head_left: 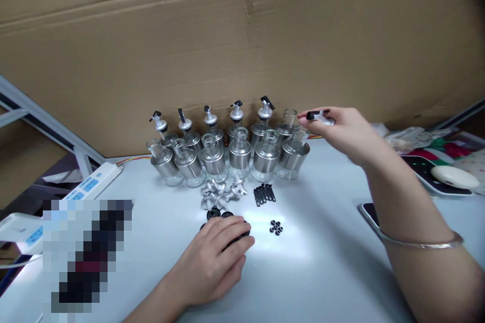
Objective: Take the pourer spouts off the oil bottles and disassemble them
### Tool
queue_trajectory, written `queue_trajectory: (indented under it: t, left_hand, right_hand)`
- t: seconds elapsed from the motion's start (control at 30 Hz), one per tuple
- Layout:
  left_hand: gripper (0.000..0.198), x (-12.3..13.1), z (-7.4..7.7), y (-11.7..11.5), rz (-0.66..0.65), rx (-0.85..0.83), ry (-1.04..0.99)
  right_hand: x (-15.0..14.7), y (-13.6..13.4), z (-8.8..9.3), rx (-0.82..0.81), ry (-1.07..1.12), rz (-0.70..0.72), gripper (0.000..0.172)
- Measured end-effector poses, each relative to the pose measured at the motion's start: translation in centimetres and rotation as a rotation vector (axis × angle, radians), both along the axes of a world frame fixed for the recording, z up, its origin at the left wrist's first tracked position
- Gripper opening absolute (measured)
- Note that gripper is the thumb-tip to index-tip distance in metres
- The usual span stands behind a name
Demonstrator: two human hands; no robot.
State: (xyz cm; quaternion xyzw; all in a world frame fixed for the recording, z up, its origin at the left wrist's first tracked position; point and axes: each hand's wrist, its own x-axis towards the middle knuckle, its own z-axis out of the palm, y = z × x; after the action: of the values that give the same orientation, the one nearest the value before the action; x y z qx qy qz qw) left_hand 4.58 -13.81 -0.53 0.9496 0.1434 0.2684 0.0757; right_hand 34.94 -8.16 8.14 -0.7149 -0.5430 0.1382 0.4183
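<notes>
My right hand is raised at the right end of two rows of small glass bottles with steel sleeves and pinches a silver pourer spout with a black tip, close to an open-necked bottle in the back row. Several back-row bottles carry pourer spouts; the front-row ones are open. My left hand rests on the white table with fingers curled over a cluster of black caps. In front of the bottles lie loose silver spouts, black strips and small black rings.
A cardboard wall stands behind the bottles. White power strips lie at the left. At the right are a dark pad with a white oval object, a phone edge and plastic wrappers.
</notes>
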Motion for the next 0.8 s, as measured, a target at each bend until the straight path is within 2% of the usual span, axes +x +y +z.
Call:
queue_trajectory:
  t: [0.1, 0.3, 0.6, 0.8]
  left_hand:
    - [0.029, 0.0, 0.0, 0.0, -0.002, -0.003, -0.003]
    - [0.029, 0.0, -0.1, 0.1, -0.001, -0.004, -0.014]
    - [0.03, 0.0, -0.2, 0.1, 0.005, -0.019, -0.005]
    - [0.03, -0.1, -0.4, 0.1, 0.011, -0.022, 0.009]
  right_hand:
    - [-0.4, 0.5, -0.5, -0.018, 0.206, 0.041, 0.027]
    - [-0.8, 0.6, -0.5, -0.008, 0.378, 0.059, 0.026]
    - [0.5, 0.9, -1.1, 0.005, 0.508, 0.154, 0.024]
    - [0.4, 0.9, -1.2, 0.014, 0.533, 0.152, 0.021]
